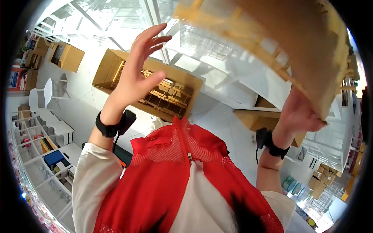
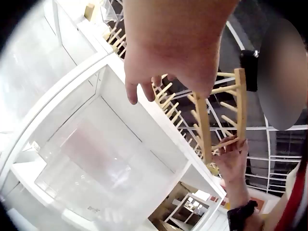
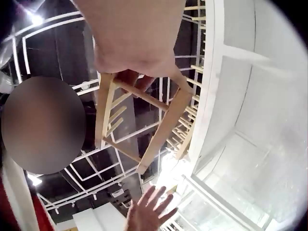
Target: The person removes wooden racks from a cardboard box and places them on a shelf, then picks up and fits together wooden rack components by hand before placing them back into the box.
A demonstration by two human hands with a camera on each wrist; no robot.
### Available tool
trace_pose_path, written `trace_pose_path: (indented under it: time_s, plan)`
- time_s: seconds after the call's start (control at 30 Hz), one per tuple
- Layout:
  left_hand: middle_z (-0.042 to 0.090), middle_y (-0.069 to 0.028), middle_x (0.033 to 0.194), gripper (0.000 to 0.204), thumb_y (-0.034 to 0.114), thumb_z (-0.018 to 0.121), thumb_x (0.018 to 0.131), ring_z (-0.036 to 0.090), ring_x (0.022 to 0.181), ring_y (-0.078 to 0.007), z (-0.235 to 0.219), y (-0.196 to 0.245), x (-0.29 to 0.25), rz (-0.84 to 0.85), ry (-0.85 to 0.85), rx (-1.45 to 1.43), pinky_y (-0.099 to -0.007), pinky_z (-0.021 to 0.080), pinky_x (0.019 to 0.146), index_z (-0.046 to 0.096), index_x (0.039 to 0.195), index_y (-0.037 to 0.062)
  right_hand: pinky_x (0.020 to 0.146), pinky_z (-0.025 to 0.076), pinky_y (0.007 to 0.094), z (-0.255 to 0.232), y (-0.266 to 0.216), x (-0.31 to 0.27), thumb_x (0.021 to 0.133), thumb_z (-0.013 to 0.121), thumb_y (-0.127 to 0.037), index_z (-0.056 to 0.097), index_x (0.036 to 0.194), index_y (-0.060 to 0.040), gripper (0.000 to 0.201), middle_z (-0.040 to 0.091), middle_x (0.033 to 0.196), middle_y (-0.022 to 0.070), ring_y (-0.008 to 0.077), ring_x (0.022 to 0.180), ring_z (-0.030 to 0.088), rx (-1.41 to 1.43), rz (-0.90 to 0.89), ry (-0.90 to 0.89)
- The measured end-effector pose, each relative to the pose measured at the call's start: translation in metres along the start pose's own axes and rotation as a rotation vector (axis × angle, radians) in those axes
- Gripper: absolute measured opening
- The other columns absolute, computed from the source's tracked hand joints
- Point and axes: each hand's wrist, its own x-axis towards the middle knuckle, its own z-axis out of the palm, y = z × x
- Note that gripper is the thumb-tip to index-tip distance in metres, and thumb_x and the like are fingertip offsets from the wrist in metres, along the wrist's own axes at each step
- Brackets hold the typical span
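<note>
My right hand (image 1: 301, 112) is raised at the right of the head view, gripping a wooden rack (image 1: 295, 50) that is blurred there. Seen from the left wrist, the rack (image 2: 241, 103) has two rails with pegs and crossbars, and the right hand (image 2: 232, 161) holds its lower end. The right wrist view shows the rack (image 3: 166, 130) below the right hand (image 3: 137, 65), its fingers partly hidden behind the wood. My left hand (image 1: 138, 72) is lifted with spread, slightly bent fingers, holding nothing; it appears apart from the rack in the right wrist view (image 3: 149, 211).
A cardboard box (image 1: 192, 83) holding several wooden racks stands on the floor ahead. White shelving (image 1: 233, 77) runs beside it, with another box (image 1: 252, 120) at the right. More pegged wood (image 3: 185, 130) lines the shelf's edge. A white chair (image 1: 47, 91) stands at the left.
</note>
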Motion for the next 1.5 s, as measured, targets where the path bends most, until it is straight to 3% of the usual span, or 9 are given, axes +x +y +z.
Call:
trace_pose_path:
  time_s: [0.1,0.2,0.3,0.43,0.6,0.73,0.9,1.3,1.5]
  plan:
    - [0.022,-0.0126,0.145,0.091,0.023,0.077,0.070,0.040,0.124,-0.0296,0.003,0.013,-0.013,-0.098,0.164,-0.378,-0.0442,0.034,0.102,0.022,0.140,0.0057,0.097,0.026,0.0669,-0.010,0.027,-0.005,0.078,0.047,-0.068,0.056,0.111,-0.0086,0.068,0.057,0.102,0.0051,0.0262,0.102,0.053,0.093,0.174,-0.658]
    - [0.031,-0.0122,0.141,0.079,0.023,0.076,0.069,0.038,0.126,-0.0289,-0.016,-0.006,-0.033,-0.028,0.021,-0.072,-0.0432,0.032,0.104,0.035,0.135,0.0071,0.094,0.031,0.0624,-0.002,0.059,-0.025,0.079,0.052,-0.062,0.055,0.107,-0.0044,0.064,0.056,0.101,0.0084,0.0279,0.098,0.054,0.057,0.283,-0.931]
    - [0.056,-0.0097,0.114,0.042,0.016,0.070,0.075,0.051,0.111,-0.0251,-0.043,-0.040,-0.064,-0.114,-0.290,0.031,-0.0387,0.041,0.095,0.057,0.113,0.0033,0.093,0.039,0.0497,0.032,0.070,-0.054,0.083,0.055,-0.051,0.054,0.104,0.0005,0.056,0.057,0.102,0.0108,0.0256,0.095,0.055,-0.121,0.487,-0.847]
    - [0.060,-0.0059,0.099,0.015,0.002,0.057,0.085,0.058,0.096,-0.0151,-0.038,-0.061,-0.127,-0.699,0.031,-0.492,-0.0280,0.046,0.084,0.060,0.100,0.0012,0.089,0.044,0.0324,0.072,0.106,-0.088,0.093,0.047,-0.027,0.053,0.110,0.0029,0.036,0.059,0.106,0.0107,0.0176,0.098,0.056,-0.320,0.965,-0.616]
    - [0.065,-0.0085,0.086,0.016,0.007,0.067,0.076,0.060,0.082,-0.0218,-0.076,-0.120,-0.168,-0.320,-0.026,0.222,-0.0312,0.046,0.076,0.065,0.091,0.0035,0.097,0.038,0.0349,0.103,0.187,-0.138,0.091,0.048,-0.017,0.045,0.126,-0.0033,0.038,0.053,0.120,0.0092,0.0185,0.112,0.049,-0.375,1.385,-0.565]
    - [0.065,-0.0100,0.083,0.018,0.016,0.067,0.077,0.061,0.074,-0.0249,-0.080,-0.168,-0.198,-0.425,-0.078,0.406,-0.0323,0.047,0.072,0.065,0.088,0.0021,0.102,0.033,0.0365,0.073,0.264,-0.227,0.075,0.056,-0.007,0.038,0.132,-0.0044,0.060,0.045,0.129,0.0134,0.0259,0.121,0.043,-0.554,1.083,-0.989]
    - [0.065,-0.0062,0.082,0.021,0.012,0.053,0.089,0.060,0.073,-0.0128,-0.049,-0.258,-0.250,-1.193,0.042,-0.393,-0.0252,0.048,0.065,0.062,0.097,-0.0044,0.102,0.021,0.0592,0.087,0.291,-0.300,0.068,0.069,-0.023,0.020,0.141,-0.0073,0.089,0.023,0.142,0.0229,0.0393,0.131,0.023,-1.274,0.509,-1.519]
    - [0.061,-0.0042,0.097,0.020,0.020,0.054,0.090,0.059,0.092,-0.0149,0.046,-0.496,-0.278,-1.657,-0.305,-0.965,-0.0290,0.055,0.074,0.062,0.099,0.0043,0.102,0.012,0.0629,0.004,0.475,-0.417,0.055,0.079,-0.051,0.009,0.144,-0.0100,0.120,0.004,0.143,0.0319,0.0514,0.130,0.009,-1.234,0.737,-1.694]
    - [0.060,-0.0104,0.104,0.038,0.029,0.051,0.091,0.060,0.092,-0.0184,0.094,-0.562,-0.301,-1.725,-0.515,-0.446,-0.0292,0.055,0.066,0.054,0.116,-0.0002,0.101,0.019,0.0593,-0.050,0.531,-0.469,0.058,0.081,-0.042,0.015,0.143,-0.0121,0.111,0.015,0.140,0.0301,0.0495,0.128,0.017,-1.410,0.830,-1.741]
